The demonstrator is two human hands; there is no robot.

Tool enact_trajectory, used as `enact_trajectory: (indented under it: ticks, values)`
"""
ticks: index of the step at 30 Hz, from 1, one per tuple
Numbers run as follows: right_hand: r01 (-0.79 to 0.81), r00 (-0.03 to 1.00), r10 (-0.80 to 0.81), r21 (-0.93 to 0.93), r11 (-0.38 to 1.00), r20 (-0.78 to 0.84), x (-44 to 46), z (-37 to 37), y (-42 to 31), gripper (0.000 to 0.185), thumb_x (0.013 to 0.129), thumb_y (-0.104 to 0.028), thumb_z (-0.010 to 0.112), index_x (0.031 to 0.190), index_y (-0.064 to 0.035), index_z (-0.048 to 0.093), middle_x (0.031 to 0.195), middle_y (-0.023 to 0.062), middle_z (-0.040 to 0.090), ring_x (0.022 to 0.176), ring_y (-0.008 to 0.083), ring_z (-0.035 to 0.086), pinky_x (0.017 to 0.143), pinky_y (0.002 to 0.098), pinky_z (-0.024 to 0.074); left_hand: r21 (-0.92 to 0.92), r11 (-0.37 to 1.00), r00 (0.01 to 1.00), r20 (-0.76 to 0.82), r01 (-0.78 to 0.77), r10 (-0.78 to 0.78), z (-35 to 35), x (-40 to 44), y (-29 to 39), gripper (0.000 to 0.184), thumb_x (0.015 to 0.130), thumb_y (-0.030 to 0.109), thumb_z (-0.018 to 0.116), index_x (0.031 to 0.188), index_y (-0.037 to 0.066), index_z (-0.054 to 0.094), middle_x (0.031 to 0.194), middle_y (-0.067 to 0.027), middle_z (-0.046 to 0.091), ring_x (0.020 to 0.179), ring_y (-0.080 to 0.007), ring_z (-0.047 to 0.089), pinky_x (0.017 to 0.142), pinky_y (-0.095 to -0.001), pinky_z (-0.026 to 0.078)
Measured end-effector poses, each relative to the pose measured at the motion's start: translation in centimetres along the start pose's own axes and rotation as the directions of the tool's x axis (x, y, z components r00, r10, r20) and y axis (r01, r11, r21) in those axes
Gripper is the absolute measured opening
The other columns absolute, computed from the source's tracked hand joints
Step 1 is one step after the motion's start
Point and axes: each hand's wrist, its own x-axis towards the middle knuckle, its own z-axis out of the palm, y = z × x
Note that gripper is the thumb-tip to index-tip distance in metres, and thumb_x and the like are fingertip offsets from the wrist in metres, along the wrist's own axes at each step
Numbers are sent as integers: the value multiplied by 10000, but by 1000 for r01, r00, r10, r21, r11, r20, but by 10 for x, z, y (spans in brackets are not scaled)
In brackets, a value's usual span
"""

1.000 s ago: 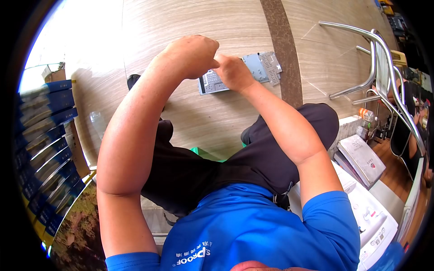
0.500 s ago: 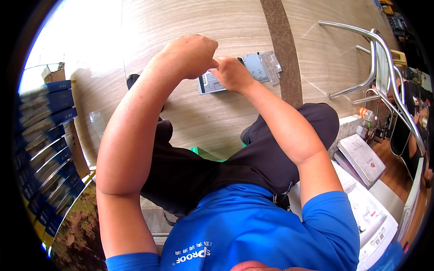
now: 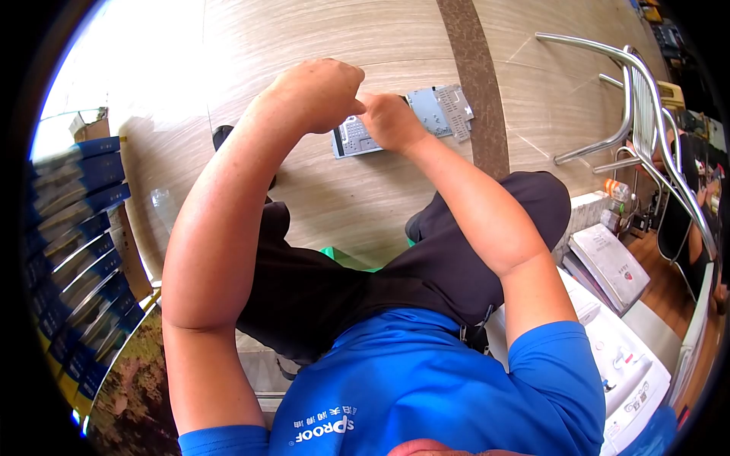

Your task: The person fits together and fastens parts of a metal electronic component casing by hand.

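Observation:
My left hand [image 3: 321,93] is closed, its wrist bent and its fingers pointing down. My right hand [image 3: 391,121] is closed too, and the fingertips of both hands meet or nearly meet. Whatever they may hold is hidden behind the knuckles. Both hands are above a flat, silvery metal device casing [image 3: 353,142] on the floor, with slots and holes in its surface. At its right end lies a perforated metal plate [image 3: 457,112], and a light blue-grey panel shows beside it.
A metal-framed chair [image 3: 642,114] stands at right. Blue boxes [image 3: 99,171] are stacked along the left. Near my right thigh are a thick book [image 3: 608,266] and a white box [image 3: 635,372]. Clear plastic wrap [image 3: 161,205] lies on the tiled floor [image 3: 304,30]. Part of another person appears far right.
My right hand has turned slightly and its fingers are curled in more. My left hand has barely shifted. The metal casing lies where it was.

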Motion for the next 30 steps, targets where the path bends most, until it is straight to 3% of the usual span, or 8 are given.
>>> enact_trajectory:
  ticks: [7,13,15,19,21,25,27,30]
  values:
    - [93,996,-93,51,994,-7,-3,-2,-4,133,905,-91,592,991,-38,678,869,194,684,884,391,654,789,476,523,20,1000,1000,-7,-18,19,2,2,-1,479,925,327,650,1325,72,586,1237,-163,658,1205,-330,585,1005,-430,473]
    - [-29,999,27,91,995,25,0,-1,-2,175,912,-143,622,1027,-34,695,900,213,700,872,393,671,783,458,536,11,1000,1000,6,-7,7,0,0,0,469,925,328,648,1313,70,591,1215,-159,669,1190,-333,592,995,-433,476]
    - [-122,988,131,106,987,-84,1,4,2,189,918,-174,628,1000,-27,714,914,222,705,877,382,683,789,441,546,-2,1000,1000,18,-6,6,-1,-1,0,448,923,323,651,1291,73,601,1191,-157,677,1173,-333,602,979,-438,482]
    - [-140,989,145,112,984,-39,1,-3,0,191,918,-182,624,962,-24,721,918,220,706,897,373,687,803,435,551,-5,1000,999,-38,-14,14,4,0,-3,432,924,315,649,1278,71,607,1178,-158,681,1161,-334,607,970,-442,485]
    - [-45,995,52,78,996,-90,1,-1,3,192,920,-182,619,967,-24,718,922,218,706,892,375,686,802,440,550,-9,1000,1000,3,6,-6,-2,-3,0,441,925,307,646,1293,69,601,1190,-160,678,1171,-331,604,980,-440,483]
    - [-31,996,35,41,999,-86,1,0,2,189,927,-173,607,964,-24,717,916,218,706,890,373,685,800,443,547,-8,1000,1000,-1,-2,2,0,-2,-1,455,924,306,649,1309,69,596,1203,-160,674,1181,-329,600,986,-438,482]
    - [-68,998,67,32,997,16,-1,-4,-3,193,929,-180,605,967,-24,714,908,218,705,898,376,681,801,448,544,-6,1000,1000,-20,6,-6,2,-2,-1,462,923,306,652,1318,74,593,1210,-160,672,1186,-328,599,989,-435,481]
    - [-59,998,59,87,995,3,0,-3,-3,201,925,-205,621,960,-29,711,911,218,704,911,381,679,805,452,543,7,1000,1000,-18,10,-10,2,-1,-1,467,923,310,651,1320,72,591,1215,-160,671,1189,-327,598,994,-432,480]
